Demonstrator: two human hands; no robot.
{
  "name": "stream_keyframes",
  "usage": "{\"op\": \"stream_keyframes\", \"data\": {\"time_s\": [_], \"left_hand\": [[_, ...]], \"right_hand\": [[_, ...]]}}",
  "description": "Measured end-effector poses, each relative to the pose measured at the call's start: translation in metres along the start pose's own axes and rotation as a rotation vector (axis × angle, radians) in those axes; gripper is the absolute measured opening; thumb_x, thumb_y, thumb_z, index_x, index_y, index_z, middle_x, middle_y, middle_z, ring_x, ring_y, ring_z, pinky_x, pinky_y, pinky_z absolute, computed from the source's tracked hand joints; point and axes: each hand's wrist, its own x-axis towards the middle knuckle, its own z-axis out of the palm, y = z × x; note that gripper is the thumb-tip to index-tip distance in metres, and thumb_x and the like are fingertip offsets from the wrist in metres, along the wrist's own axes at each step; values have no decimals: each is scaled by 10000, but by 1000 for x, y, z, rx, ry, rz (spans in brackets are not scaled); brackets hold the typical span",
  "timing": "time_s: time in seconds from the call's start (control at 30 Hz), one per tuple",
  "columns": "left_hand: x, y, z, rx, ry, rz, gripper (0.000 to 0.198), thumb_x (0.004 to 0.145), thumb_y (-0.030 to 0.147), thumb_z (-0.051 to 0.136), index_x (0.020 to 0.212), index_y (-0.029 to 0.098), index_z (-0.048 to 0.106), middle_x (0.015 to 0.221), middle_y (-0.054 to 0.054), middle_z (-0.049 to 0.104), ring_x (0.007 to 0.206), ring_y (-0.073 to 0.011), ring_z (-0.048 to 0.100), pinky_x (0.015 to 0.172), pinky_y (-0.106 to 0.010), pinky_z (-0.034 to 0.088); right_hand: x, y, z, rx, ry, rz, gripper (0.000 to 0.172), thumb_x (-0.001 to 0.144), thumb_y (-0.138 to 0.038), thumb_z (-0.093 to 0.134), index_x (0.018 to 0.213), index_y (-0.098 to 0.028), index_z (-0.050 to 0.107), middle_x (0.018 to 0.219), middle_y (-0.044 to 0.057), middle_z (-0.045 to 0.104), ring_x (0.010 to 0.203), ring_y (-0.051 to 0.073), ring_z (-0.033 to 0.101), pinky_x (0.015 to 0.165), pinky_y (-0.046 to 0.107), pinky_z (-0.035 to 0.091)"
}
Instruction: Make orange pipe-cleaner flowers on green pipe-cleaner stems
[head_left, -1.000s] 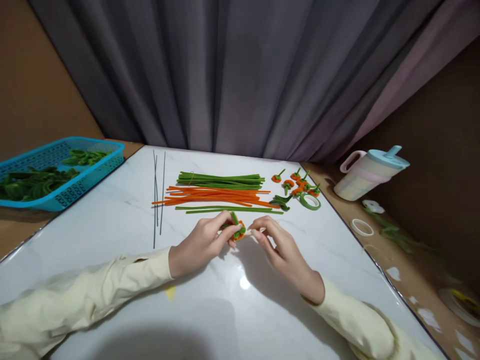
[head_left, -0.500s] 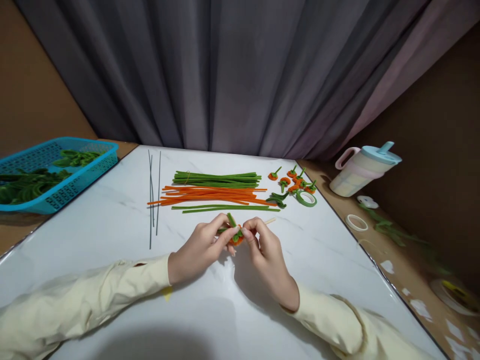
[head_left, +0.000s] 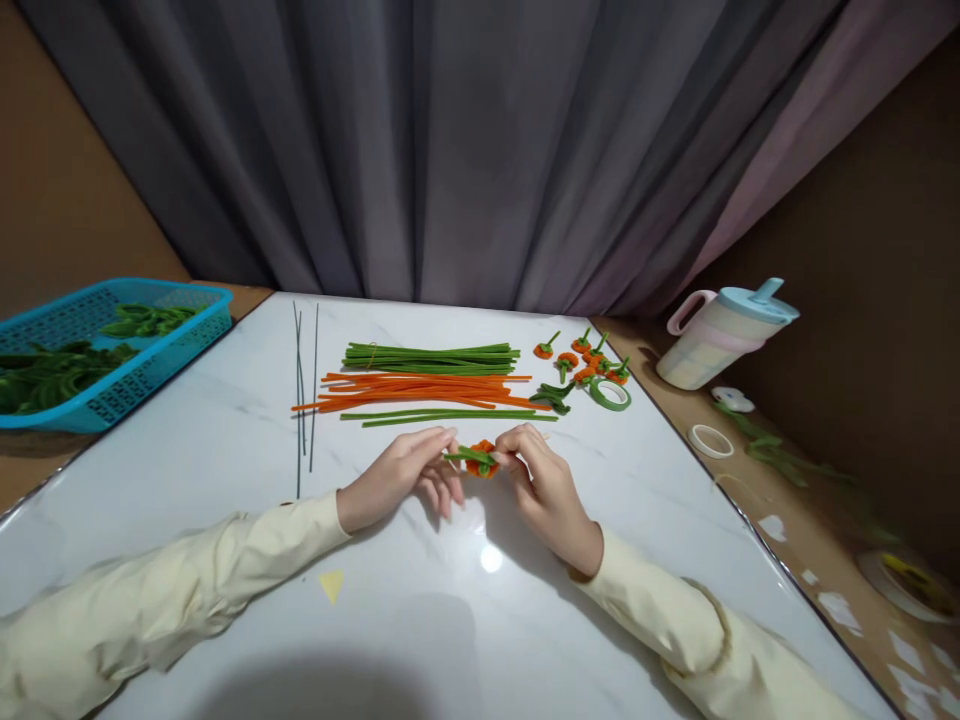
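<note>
My right hand [head_left: 545,490] pinches a small orange pipe-cleaner pumpkin [head_left: 478,466] with a green top at its right side. The green stem end points left toward my left hand [head_left: 409,475], whose fingers are loosely spread beside it. Whether a left fingertip still touches the stem is hard to see. Beyond the hands lie two loose green pipe cleaners [head_left: 450,414], a row of orange pipe cleaners [head_left: 420,390] and a tied green bundle [head_left: 431,357]. Several finished orange-and-green pieces [head_left: 566,364] are grouped at the far right, near a green tape roll [head_left: 610,394].
A blue basket [head_left: 150,380] holding green leaf shapes stands at the left. Thin dark wires [head_left: 313,390] lie on the white table. To the right are a lidded cup [head_left: 724,335], a white tape ring [head_left: 710,441] and paper scraps. A yellow scrap [head_left: 331,585] lies near my left sleeve.
My left fingers have loosened from the piece and spread apart. The piece has turned, its green stem going from upright to pointing left, while my right hand keeps its pinch.
</note>
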Motion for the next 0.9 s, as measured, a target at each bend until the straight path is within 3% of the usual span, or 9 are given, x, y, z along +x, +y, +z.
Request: {"op": "stream_keyframes", "data": {"time_s": [0.1,0.2,0.37,0.53,0.73,0.9], "left_hand": [[-4,3,-1,352,67,131,373,877,447,447,657,150,492,532,-1,557,460,-94,513,490,-205,418],[-9,9,2,537,26,176,391,883,399,452,594,147,531,545,-2,565,499,-85,504,517,-188,395],[-9,11,6,292,-99,0,389,891,422,424,747,119,621,658,-47,637,528,-95,552,511,-196,436],[-6,7,9,47,-115,-121,333,870,433,469,776,121,537,650,-49,640,490,-119,611,450,-202,461],[-11,6,11,138,-8,-114,334,872,489,437,907,158,477,723,-53,657,492,-140,635,466,-231,495],[-12,4,11,331,39,-69,305,891,481,387,916,185,454,616,-10,634,474,-149,634,463,-230,502]], "right_hand": [[-4,3,4,-58,0,-131,196,862,-35,331,811,-191,438,733,39,515,705,175,445,646,312,352],[-8,4,8,-104,16,-176,194,839,-27,335,818,-189,439,728,52,511,692,187,438,620,316,344],[-9,1,9,-66,33,-114,190,807,-25,341,776,-198,413,696,33,475,659,180,432,602,304,347],[-8,-1,9,-18,17,-64,195,803,-15,349,775,-200,401,718,36,479,682,178,439,622,302,362],[-7,1,12,-60,-29,-41,185,820,-32,350,764,-204,390,711,33,478,670,177,440,611,296,366],[-7,1,13,-69,-67,-44,188,795,-21,354,763,-204,380,705,31,462,670,180,422,606,294,359]]}}
